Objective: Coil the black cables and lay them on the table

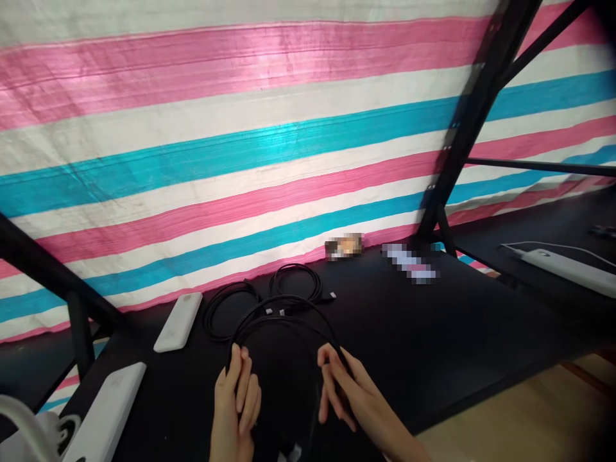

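Left fingers [244, 384] hide part of the held cable [283, 319].

Holds looped black cable [283, 297] in left hand [239, 393] and right hand [350, 383], near coiled cables [206, 314] on black table [433, 340].

Sheet of pink, white and blue striped plastic [269, 154] bright, glare hotspot upper centre. Flat black tabletop [409, 340] dim; thin black looped cable [283, 297] low contrast against it. Right edge and top-right corner dark. Brownish patch [344, 246] and pale patch [409, 263] pixelated. Bottom-edge plugs [291, 453] soft.
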The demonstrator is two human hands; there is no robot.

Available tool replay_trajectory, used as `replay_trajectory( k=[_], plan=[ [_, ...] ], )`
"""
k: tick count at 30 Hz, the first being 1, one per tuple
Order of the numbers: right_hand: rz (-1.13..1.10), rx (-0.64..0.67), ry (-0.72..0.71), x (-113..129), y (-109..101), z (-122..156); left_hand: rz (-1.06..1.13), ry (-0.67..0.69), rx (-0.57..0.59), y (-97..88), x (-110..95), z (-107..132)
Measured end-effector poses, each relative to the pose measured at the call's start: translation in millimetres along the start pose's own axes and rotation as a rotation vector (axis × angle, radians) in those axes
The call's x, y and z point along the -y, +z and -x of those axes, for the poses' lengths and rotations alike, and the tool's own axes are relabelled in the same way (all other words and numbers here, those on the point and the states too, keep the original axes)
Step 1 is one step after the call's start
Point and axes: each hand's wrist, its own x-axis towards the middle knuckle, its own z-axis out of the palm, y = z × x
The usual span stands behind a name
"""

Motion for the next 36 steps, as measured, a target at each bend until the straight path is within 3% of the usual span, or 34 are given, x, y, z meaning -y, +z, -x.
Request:
replay_trajectory(
  k=[6,10,12,16,19,22,27,32,36],
  plan=[
    [0.023,-0.014,-0.005,4,-27,15,-0.204,-0.088,0.04,-22.0,-9,14],
    [0.112,-0.058,-0.034,10,-28,25,-0.427,-0.054,0.391,-24.1,-5,28],
    [0.184,-0.041,-0.031,14,-24,29,-0.533,-0.017,0.494,-20.0,-3,35],
    [0.288,-0.017,-0.031,19,-20,39,-0.58,0.038,0.445,-10.5,-5,49],
    [0.325,-0.116,-0.219,22,-25,54,-0.562,0.031,0.451,-11.7,-14,60],
    [0.421,-0.079,-0.382,27,-25,73,-0.552,0.096,0.494,-18.7,-22,73],
    [0.612,0.059,-0.382,19,-1,97,-0.707,0.328,0.594,-19.8,-13,109],
    [0.648,-0.012,-0.415,7,2,106,-0.813,0.494,0.612,-20.7,2,141],
    [0.543,0.031,-0.412,23,-6,122,-0.742,0.521,0.471,-32.9,1,143]
  ],
)
